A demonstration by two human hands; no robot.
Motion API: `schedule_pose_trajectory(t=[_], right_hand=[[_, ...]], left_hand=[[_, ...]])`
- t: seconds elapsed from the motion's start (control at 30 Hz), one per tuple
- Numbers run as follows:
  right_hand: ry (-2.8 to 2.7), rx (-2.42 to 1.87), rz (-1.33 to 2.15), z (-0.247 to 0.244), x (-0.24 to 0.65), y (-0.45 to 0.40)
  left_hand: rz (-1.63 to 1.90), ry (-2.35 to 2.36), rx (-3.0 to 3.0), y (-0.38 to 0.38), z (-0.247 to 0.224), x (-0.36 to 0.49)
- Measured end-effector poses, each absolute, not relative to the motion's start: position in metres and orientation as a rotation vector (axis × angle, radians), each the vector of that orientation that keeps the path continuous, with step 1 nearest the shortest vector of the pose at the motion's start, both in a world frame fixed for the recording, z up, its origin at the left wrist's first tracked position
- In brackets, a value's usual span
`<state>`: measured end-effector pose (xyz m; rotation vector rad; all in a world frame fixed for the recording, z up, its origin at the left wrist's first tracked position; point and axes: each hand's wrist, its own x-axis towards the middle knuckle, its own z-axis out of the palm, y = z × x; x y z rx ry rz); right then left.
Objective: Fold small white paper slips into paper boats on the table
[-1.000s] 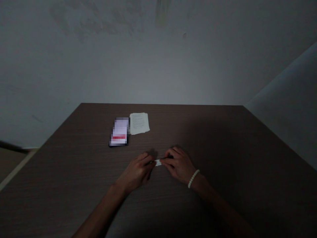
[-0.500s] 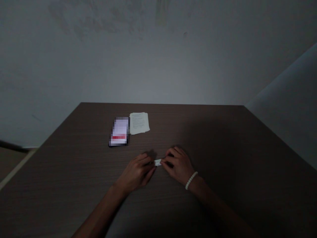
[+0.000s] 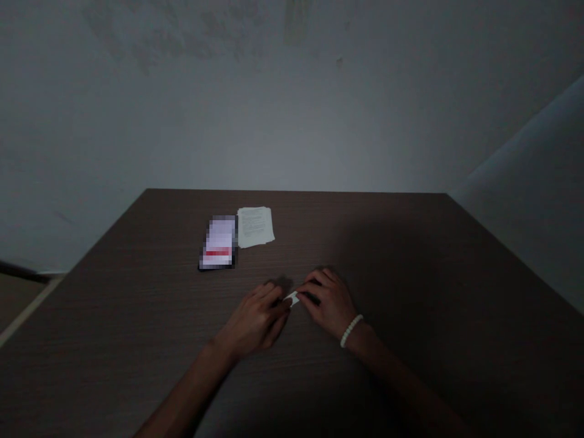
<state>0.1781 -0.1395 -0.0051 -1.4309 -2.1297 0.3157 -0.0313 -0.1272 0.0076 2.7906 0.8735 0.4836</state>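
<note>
A small white strip of paper (image 3: 293, 298) shows between my two hands, low in the middle of the view. My left hand (image 3: 259, 317) pinches its left end, and my right hand (image 3: 329, 304), with a pale beaded bracelet (image 3: 351, 330) at the wrist, pinches its right end. Fingers cover both ends of the strip. Beyond my left hand lies a stack of white printed paper sheets (image 3: 256, 227). Touching or nearly touching its left side is a phone (image 3: 219, 243) with a lit, pixelated screen.
The brown wooden table (image 3: 365, 213) reaches back to a grey wall (image 3: 292, 121). Its left and right edges slant outward towards me. A dark shadow falls on the table's right part.
The paper strip is more tilted and less of it shows between my hands. The fingers of my left hand have shifted slightly to the right.
</note>
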Motion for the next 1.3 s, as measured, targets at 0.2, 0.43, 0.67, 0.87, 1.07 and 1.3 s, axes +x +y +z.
schedule_pose_trajectory(t=[0.2, 0.43, 0.67, 0.87, 1.07, 1.3], right_hand=[[-2.066, -1.452, 0.299, -0.006, 0.178, -0.139], [-1.992, -1.490, 0.285, -0.007, 0.176, -0.136], [-1.917, -1.580, 0.261, -0.005, 0.169, -0.134], [-1.918, -1.633, 0.247, -0.003, 0.165, -0.135], [-1.872, -1.625, 0.237, -0.004, 0.168, -0.139], [-1.855, -1.652, 0.272, -0.004, 0.176, -0.141]], left_hand=[[0.514, 0.772, 2.729, -0.128, 0.012, -0.028], [0.565, 0.722, 2.716, -0.127, 0.010, -0.029], [0.504, 0.788, 2.769, -0.131, 0.010, -0.026], [0.542, 0.850, 2.798, -0.134, 0.009, -0.023], [0.556, 0.915, 2.830, -0.136, 0.010, -0.022], [0.570, 0.914, 2.831, -0.136, 0.009, -0.023]])
